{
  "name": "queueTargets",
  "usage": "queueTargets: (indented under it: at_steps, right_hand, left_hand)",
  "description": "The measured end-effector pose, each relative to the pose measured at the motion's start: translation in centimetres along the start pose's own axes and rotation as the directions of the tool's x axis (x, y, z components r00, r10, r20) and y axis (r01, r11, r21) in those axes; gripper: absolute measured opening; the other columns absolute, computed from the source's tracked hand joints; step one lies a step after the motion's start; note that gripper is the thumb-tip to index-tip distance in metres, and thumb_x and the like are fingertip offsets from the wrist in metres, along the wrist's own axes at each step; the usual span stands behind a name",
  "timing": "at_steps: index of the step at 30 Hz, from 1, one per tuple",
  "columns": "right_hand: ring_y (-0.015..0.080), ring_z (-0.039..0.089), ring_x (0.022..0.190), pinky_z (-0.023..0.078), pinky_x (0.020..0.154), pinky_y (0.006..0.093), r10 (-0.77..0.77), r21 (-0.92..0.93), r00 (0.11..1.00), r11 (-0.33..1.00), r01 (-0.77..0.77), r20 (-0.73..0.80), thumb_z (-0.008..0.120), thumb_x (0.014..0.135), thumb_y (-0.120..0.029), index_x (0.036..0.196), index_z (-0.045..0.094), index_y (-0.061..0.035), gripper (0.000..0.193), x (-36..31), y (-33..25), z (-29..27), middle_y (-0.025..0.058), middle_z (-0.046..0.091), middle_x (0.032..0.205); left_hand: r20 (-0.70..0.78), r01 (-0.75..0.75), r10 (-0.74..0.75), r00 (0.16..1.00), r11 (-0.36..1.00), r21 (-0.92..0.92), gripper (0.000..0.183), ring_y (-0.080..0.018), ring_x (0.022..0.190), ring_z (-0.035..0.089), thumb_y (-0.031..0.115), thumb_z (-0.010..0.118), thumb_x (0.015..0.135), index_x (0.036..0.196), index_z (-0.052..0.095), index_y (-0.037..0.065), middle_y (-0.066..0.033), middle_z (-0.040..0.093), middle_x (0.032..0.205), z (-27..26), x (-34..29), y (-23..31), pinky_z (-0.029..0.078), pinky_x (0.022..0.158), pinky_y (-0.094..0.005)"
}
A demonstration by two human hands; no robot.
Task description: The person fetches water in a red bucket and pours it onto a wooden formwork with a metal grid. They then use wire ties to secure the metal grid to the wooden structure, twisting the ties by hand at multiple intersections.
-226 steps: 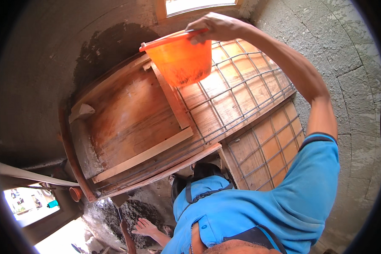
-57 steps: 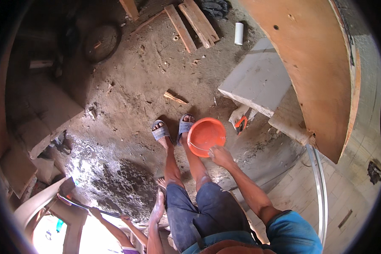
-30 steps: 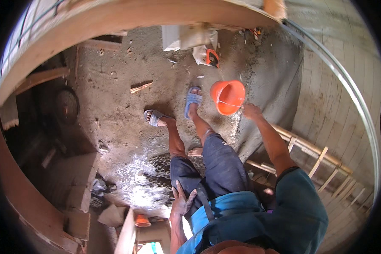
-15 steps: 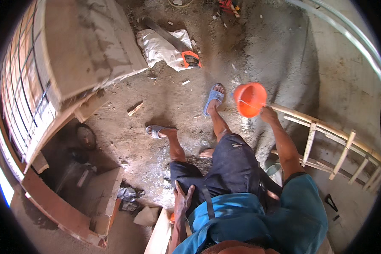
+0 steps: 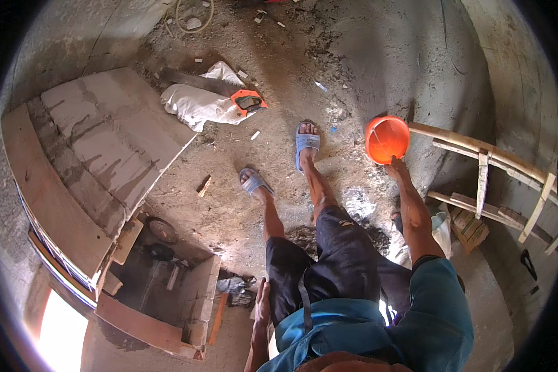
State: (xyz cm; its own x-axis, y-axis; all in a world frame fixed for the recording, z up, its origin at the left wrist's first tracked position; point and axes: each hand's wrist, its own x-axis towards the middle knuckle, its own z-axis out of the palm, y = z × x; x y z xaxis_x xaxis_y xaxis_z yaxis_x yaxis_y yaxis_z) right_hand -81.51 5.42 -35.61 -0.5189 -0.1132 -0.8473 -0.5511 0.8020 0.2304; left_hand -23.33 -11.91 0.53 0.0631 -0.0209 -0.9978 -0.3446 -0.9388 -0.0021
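So, right hand (image 5: 398,170): you're gripping the orange bucket (image 5: 385,141).
Left hand (image 5: 262,302): loose, fingers straight, by your shorts (image 5: 347,260).
Saw (image 5: 203,83): on the white sack (image 5: 189,104), handle (image 5: 237,97) at its right edge.

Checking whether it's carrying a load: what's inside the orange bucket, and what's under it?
Inside the orange bucket, held by the right hand, only orange interior shows; no load is visible, though fine residue can't be ruled out. The ground directly beneath is covered.
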Motion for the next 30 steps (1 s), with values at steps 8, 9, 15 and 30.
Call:
queueTargets:
  at_steps: [8, 9, 15, 30]
  right_hand:
    - [0.0395, 0.051, 0.130, 0.043, 0.108, 0.0480, -0.198, 0.518, 0.938, 0.855, 0.023, 0.286, 0.051, 0.089, -0.073, 0.156, 0.022, -0.0045, 0.101, -11.7, -6.5, 1.4, 0.0255, 0.042, 0.150]
    - [0.0372, 0.048, 0.134, 0.042, 0.109, 0.0475, -0.225, 0.604, 0.871, 0.791, -0.098, 0.436, 0.050, 0.085, -0.079, 0.157, 0.021, -0.0050, 0.107, -15.4, -9.2, -1.0, 0.0237, 0.039, 0.153]
    - [0.0358, 0.040, 0.140, 0.037, 0.110, 0.0508, -0.345, 0.642, 0.579, 0.621, -0.450, 0.739, 0.057, 0.068, -0.091, 0.158, 0.025, -0.0104, 0.126, -25.5, -19.0, 1.8, 0.0176, 0.038, 0.156]
    - [0.0376, 0.043, 0.139, 0.030, 0.116, 0.0454, -0.395, 0.690, 0.766, 0.719, -0.087, 0.508, 0.041, 0.074, -0.095, 0.151, 0.045, -0.0140, 0.111, -32.7, -26.6, -1.8, 0.0228, 0.048, 0.148]
  left_hand:
    - [0.192, 0.060, -0.048, 0.980, 0.997, -0.057, 0.096, -0.0324, 0.147, 0.028, 0.061, 0.057, 0.093, 0.157, 0.018, 0.001, -0.0233, 0.027, 0.159, -1.8, -2.3, 4.5, 0.024, 0.120, -0.0409]
    - [0.211, 0.046, -0.048, 0.976, 0.999, 0.013, 0.098, -0.0331, 0.147, 0.028, 0.062, 0.058, 0.092, 0.157, 0.018, 0.001, -0.0241, 0.027, 0.159, -1.6, -3.0, 5.7, 0.025, 0.120, -0.0414]
    - [0.229, -0.138, 0.002, 0.973, 0.805, 0.577, 0.109, -0.0373, 0.145, 0.030, 0.067, 0.063, 0.086, 0.157, 0.014, 0.001, -0.0292, 0.028, 0.156, -2.6, -3.9, 11.4, 0.028, 0.119, -0.0441]
    - [0.146, -0.152, 0.057, 0.988, 0.576, 0.803, 0.105, -0.0484, 0.144, 0.029, 0.071, 0.052, 0.089, 0.157, 0.012, 0.000, -0.0327, 0.028, 0.154, -10.3, -2.2, 11.1, 0.028, 0.118, -0.0489]
